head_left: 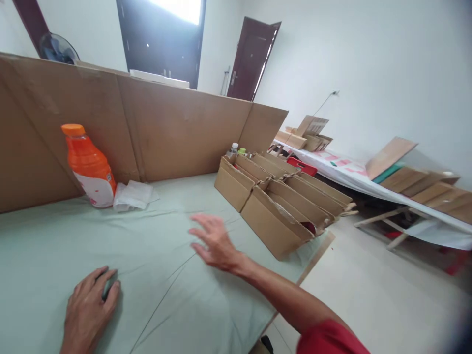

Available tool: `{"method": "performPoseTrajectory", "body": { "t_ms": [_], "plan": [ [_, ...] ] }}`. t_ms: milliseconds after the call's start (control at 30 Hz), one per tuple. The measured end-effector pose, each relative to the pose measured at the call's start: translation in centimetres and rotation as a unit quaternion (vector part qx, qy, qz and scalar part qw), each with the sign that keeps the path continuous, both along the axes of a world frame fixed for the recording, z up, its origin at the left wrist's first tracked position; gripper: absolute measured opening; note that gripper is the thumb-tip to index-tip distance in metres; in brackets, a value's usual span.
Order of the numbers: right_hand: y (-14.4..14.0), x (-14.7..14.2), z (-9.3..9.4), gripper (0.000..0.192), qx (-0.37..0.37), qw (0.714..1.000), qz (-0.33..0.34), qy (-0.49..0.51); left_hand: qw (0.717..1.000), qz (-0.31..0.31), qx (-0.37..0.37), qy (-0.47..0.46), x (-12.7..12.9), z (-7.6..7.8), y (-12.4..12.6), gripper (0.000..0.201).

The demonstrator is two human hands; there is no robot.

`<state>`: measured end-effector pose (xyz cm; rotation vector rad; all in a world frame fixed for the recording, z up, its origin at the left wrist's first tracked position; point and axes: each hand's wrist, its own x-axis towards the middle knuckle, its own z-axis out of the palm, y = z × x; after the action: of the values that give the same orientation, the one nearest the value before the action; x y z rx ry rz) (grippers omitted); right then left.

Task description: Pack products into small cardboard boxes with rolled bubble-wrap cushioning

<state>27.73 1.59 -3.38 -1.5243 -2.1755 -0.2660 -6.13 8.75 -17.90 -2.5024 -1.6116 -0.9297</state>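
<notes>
The left hand (88, 309) is pressing flat on the green worktop cloth (155, 275), fingers curled over something small and dark. The right hand (213, 242) is hovering open, cardboard boxes (271, 204) just beyond it.

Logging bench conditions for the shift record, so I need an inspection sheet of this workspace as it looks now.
Surface: pale green cloth, wrinkled, over the table.
Job's things: open cardboard boxes in rows at the table's right edge.
Clutter: orange drink bottle; white plastic packet beside it.
Grippers: left hand flat on the cloth, over something small and dark; right hand open, blurred, above the cloth, empty.
Cables: nothing seen on the table.
Surroundings: cardboard partition behind; second table with cardboard pieces.
</notes>
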Motion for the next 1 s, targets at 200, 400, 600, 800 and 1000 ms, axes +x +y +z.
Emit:
{"method": "performPoseTrajectory", "body": {
  "t_ms": [200,400,600,800,1000],
  "plan": [
    [-7.0,11.5,7.6,0.052,0.013,0.915,-0.362,-0.177,0.999,-0.001,-0.031,-0.015,0.1,0.4,0.1,0.055],
    [-8.3,12.9,9.2,0.017,-0.099,0.868,-0.432,-0.222,0.992,0.004,-0.108,-0.061,-0.8,1.3,0.9,0.047],
    [-12.1,7.0,8.4,0.015,0.006,0.959,-0.209,-0.191,0.982,0.017,-0.14,-0.128,-1.0,6.9,-4.8,0.05],
    [-15.1,1.2,9.9,0.02,0.015,0.991,0.136,0.003,0.952,0.027,-0.199,-0.231,1.5,11.4,-15.1,0.056],
    [-16.3,4.7,9.0,0.017,0.075,0.982,0.034,0.171,0.91,0.022,-0.254,-0.326,0.8,9.8,-22.1,0.053]
  ]
}}
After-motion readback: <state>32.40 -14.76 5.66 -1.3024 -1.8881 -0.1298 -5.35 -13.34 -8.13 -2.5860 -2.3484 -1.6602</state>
